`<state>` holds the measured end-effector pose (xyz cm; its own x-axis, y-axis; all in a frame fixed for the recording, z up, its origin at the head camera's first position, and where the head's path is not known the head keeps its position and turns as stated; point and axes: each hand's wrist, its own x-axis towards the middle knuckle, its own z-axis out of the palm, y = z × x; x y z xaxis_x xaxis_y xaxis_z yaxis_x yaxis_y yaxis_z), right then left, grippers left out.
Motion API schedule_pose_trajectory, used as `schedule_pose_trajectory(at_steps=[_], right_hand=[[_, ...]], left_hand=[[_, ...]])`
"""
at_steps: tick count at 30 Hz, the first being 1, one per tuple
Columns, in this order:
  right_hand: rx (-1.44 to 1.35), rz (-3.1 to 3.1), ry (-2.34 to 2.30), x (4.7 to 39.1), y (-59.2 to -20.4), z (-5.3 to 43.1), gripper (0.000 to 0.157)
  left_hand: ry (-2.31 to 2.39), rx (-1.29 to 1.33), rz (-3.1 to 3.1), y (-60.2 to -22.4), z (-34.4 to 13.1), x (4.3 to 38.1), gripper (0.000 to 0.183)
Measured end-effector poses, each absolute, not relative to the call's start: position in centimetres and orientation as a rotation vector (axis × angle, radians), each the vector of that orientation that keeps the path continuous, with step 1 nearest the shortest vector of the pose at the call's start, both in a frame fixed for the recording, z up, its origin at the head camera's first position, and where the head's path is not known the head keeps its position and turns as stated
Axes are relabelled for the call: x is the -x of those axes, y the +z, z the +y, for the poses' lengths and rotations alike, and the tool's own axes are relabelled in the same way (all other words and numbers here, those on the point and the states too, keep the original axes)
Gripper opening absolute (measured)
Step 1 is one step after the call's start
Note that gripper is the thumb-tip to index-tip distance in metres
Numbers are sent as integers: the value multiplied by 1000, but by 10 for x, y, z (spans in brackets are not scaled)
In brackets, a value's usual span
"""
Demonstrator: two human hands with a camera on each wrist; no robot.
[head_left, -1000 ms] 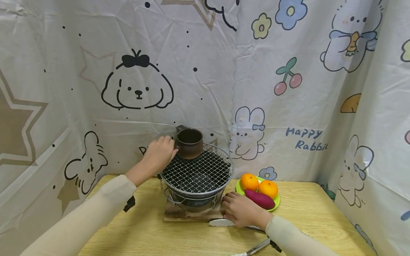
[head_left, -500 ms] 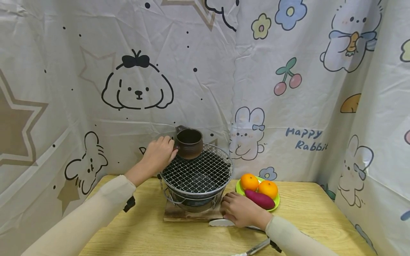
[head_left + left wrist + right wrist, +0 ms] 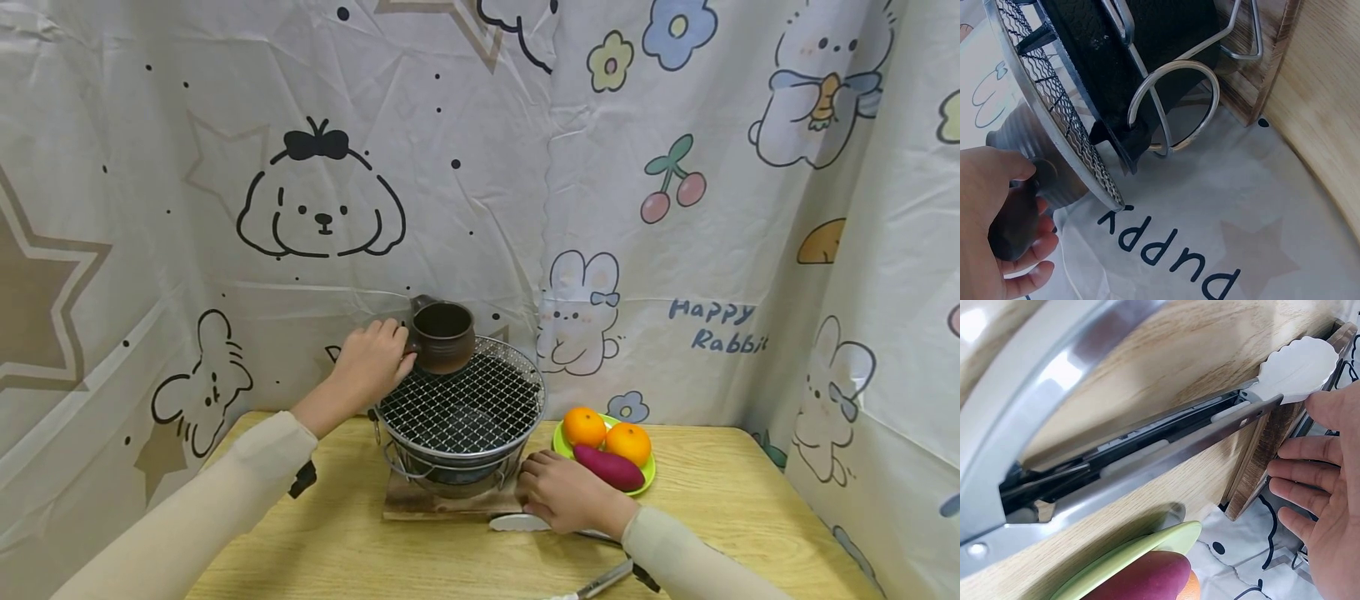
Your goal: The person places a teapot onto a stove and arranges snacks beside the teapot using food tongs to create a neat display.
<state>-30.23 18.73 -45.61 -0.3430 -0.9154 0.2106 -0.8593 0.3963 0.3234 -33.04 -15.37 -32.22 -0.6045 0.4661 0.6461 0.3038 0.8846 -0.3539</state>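
My left hand [image 3: 372, 357] grips the dark side handle [image 3: 1015, 222] of a small brown clay pot [image 3: 444, 342]. The pot sits over the far left part of the round wire mesh [image 3: 465, 417] on a black tabletop grill; in the left wrist view its base appears against the mesh. The inside looks dark, so its contents cannot be told. My right hand [image 3: 566, 492] lies by the right end of the wooden board [image 3: 442, 504] under the grill, fingers loosely bent and holding nothing. Beneath it lie metal tongs [image 3: 1166, 456] with white scalloped tips [image 3: 1300, 365].
A green plate [image 3: 558, 442] with two oranges [image 3: 628, 443] and a purple sweet potato [image 3: 609, 468] stands right of the grill. A metal ring [image 3: 1213, 94] hangs on the grill's side. Patterned cloth [image 3: 480, 208] hangs behind the wooden table [image 3: 322, 517].
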Motion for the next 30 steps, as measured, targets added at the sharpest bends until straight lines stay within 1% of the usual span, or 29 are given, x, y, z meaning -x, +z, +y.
schedule_pose_trajectory(at_steps=[22,30], right_hand=[[-1536,-2302,-229,305,-455,186,14],[-1530,-2337,-211,305,-456,187,15]], left_hand=[[167,521,-2262,-315,-160,321,46],[-32,505,-2320,-313,-164,309,59]])
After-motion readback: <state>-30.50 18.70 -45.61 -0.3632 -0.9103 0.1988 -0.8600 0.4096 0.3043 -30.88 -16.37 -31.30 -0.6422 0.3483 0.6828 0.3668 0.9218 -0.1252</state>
